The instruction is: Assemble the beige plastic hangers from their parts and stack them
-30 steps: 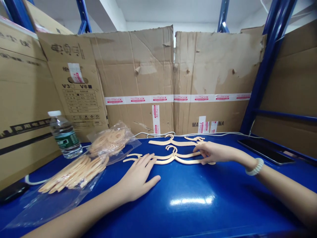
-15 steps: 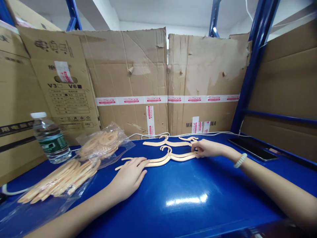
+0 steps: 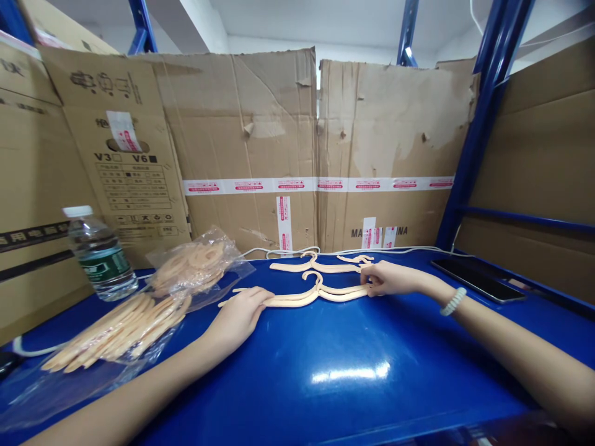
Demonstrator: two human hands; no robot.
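Cream plastic hangers (image 3: 309,295) lie stacked on the blue shelf (image 3: 353,365), with another hanger (image 3: 320,266) just behind them. My left hand (image 3: 239,314) rests on the stack's left arm, fingers curled down over it. My right hand (image 3: 388,278) pinches the stack's right end, fingers closed round it. A white bead bracelet (image 3: 453,301) sits on my right wrist.
Left of the hangers lie a clear bag of long cream pieces (image 3: 111,334) and a bag of cream rings (image 3: 193,266). A water bottle (image 3: 98,253) stands at the far left. A dark tablet (image 3: 478,280) lies at the right. Cardboard boxes (image 3: 260,148) wall the back.
My left hand slid forward onto the left arm of the hanger stack and its fingers curled. My right hand closed on the right end. The camera shifted slightly.
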